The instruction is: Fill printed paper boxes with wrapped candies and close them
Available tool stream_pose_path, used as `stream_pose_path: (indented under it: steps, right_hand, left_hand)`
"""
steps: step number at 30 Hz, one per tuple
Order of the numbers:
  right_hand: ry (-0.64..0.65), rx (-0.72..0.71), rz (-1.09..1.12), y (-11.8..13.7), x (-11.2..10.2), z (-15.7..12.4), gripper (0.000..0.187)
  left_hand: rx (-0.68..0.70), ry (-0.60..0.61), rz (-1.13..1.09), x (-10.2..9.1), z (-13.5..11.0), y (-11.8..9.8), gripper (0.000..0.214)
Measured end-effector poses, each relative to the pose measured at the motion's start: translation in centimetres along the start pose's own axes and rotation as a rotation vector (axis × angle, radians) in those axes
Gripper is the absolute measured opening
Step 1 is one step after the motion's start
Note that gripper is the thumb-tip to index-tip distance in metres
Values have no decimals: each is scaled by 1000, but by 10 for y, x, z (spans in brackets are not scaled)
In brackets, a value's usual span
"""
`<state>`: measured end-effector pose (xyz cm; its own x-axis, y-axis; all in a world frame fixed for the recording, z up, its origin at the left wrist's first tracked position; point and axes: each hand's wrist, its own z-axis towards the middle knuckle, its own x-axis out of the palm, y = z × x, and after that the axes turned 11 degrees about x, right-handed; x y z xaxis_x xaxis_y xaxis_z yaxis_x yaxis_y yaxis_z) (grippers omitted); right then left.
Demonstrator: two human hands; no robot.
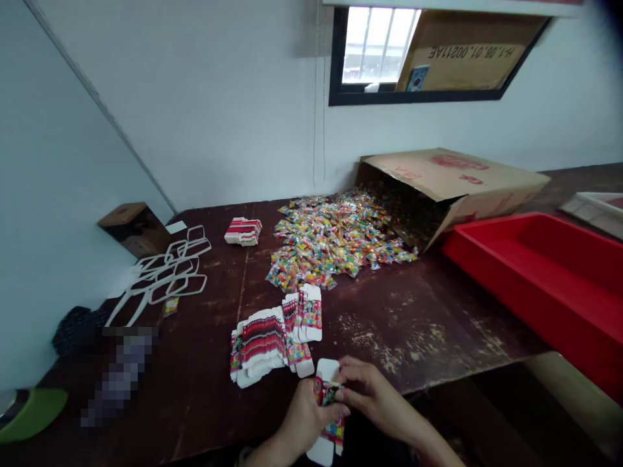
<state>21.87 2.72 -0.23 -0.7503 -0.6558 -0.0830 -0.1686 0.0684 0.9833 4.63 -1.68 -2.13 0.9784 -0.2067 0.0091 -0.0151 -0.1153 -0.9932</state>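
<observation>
Near the table's front edge, both my hands are on a small printed carton (pixel 333 428), red and multicoloured with white end flaps standing out at top and bottom. My left hand (pixel 307 415) grips it from the left side, thumb across its face. The fingers of my right hand (pixel 363 389) pinch its upper right edge. Just beyond lies a fanned stack of flat cartons (pixel 263 340) of the same print. Farther back spreads a big heap of small clear candy packets (pixel 335 240), spilling from an open cardboard box (pixel 452 172) lying on its side.
A smaller carton stack (pixel 243 231) lies at the back. White loop-shaped strips (pixel 178 266), a single packet (pixel 171 306) and a brown box (pixel 134 227) are at left. A red tray (pixel 530 272) occupies the right, and a green object (pixel 34 415) the left front.
</observation>
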Motion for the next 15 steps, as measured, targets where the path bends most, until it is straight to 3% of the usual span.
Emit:
stream_pose_path:
  steps: [5,7,12,15]
  right_hand:
    - [-167,99,164,-23,19,-23,24]
    - [-171,153,336,-32,21,-30,28]
    - [-40,305,774,-46,24,-42,37]
    - [-191,250,721,-44,28,-47,35]
  left_hand:
    - [118,-157,118,-2,-16,18,38]
    - [132,-94,180,-4,-24,14,41]
    - [108,118,239,-4,-34,1,33]
    - [135,158,245,-1,-35,-2,30]
